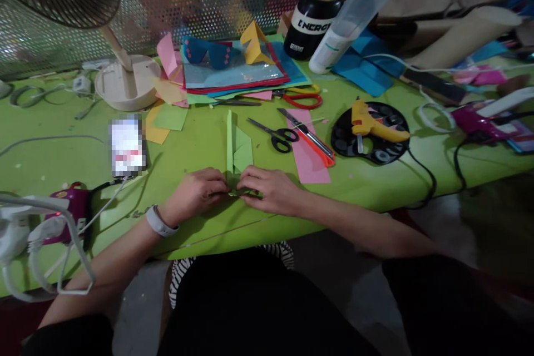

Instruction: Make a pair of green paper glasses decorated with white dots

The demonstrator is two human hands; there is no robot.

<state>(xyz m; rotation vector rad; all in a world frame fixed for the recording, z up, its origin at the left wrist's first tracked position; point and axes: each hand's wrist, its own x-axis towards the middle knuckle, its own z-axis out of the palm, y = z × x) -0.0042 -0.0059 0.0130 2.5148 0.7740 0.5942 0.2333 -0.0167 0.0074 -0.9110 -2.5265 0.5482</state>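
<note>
A folded piece of light green paper (pixel 242 147) lies in front of me on the green table, one long strip of it standing up along its left side. My left hand (pixel 203 190) pinches the near end from the left, its fingers curled. From the right, my right hand (pixel 265 189) closes its fingers on the same near end, which is mostly hidden under the fingertips. Black-handled scissors (pixel 280 136) lie just beyond my right hand. Beside them a utility knife (pixel 311 139) rests on a pink paper strip (pixel 308 164).
A yellow glue gun (pixel 375 125) sits on a black palette (pixel 354 144) to the right. Left are a phone (pixel 127 147), a fan (pixel 129 80) and a purple power strip (pixel 69 211) with cables. Behind stand coloured sheets (pixel 233 75), red-handled scissors (pixel 306 100) and a black bottle (pixel 311 25).
</note>
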